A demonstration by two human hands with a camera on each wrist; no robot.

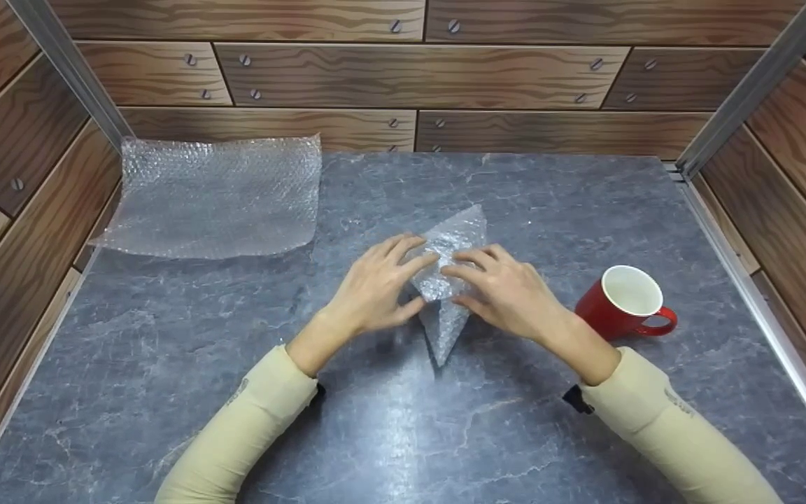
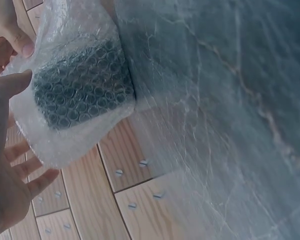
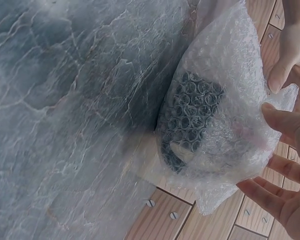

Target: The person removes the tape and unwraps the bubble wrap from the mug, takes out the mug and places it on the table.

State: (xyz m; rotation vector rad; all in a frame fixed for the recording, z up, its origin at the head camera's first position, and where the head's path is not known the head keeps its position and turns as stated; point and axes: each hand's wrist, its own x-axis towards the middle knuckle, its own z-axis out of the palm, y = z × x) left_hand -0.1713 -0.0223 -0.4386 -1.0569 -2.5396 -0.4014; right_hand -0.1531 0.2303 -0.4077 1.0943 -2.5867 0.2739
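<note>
A folded bundle of clear bubble wrap (image 1: 452, 234) stands out from the middle of the tabletop, with pointed corners toward the back and the front. My left hand (image 1: 378, 287) holds its left side, fingertips on the film and thumb near the front. From the right, my right hand (image 1: 508, 290) grips the same bundle, thumb and fingers spread along its side. Through the film, both wrist views show a dark patch under the bubble wrap (image 2: 82, 87); in the right wrist view a pale curved shape lies inside the bubble wrap (image 3: 190, 117). What it encloses I cannot tell.
A red mug (image 1: 599, 311), white inside, stands upright beside my right forearm, handle to the right. Another flat sheet of bubble wrap (image 1: 221, 199) lies at the back left. Wood-patterned panels (image 1: 417, 73) and metal rails (image 1: 767, 308) border the grey marbled table (image 1: 165, 399).
</note>
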